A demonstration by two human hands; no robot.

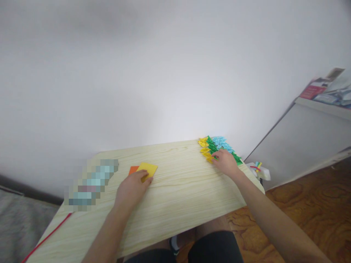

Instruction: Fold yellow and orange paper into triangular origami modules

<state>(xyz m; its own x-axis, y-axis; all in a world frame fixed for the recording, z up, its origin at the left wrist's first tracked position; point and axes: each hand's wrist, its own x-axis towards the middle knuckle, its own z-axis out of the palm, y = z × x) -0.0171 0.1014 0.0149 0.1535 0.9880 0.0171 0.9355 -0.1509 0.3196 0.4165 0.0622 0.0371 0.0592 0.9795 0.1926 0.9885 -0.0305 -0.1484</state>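
Note:
My left hand [133, 187] is at a square of yellow paper [149, 168], its thumb and fingers bent onto the near side of the sheet. Part of an orange paper square [133, 169] shows from under the yellow one. On the right, my right hand [226, 162] pinches a small folded yellow paper piece [210, 159] at the near end of a yellow row. Beside that row lie green folded paper pieces [212, 146] and light blue folded paper pieces [219, 141]. My right hand hides some of the green ones.
The pale wooden table [175, 197] meets a white wall [170, 73]. At its left is a blurred-out object [93, 184] with a red cord [49, 235] near it. A white bag [264, 173] with coloured scraps is past the right edge. A shelf [323, 106] stands farther right.

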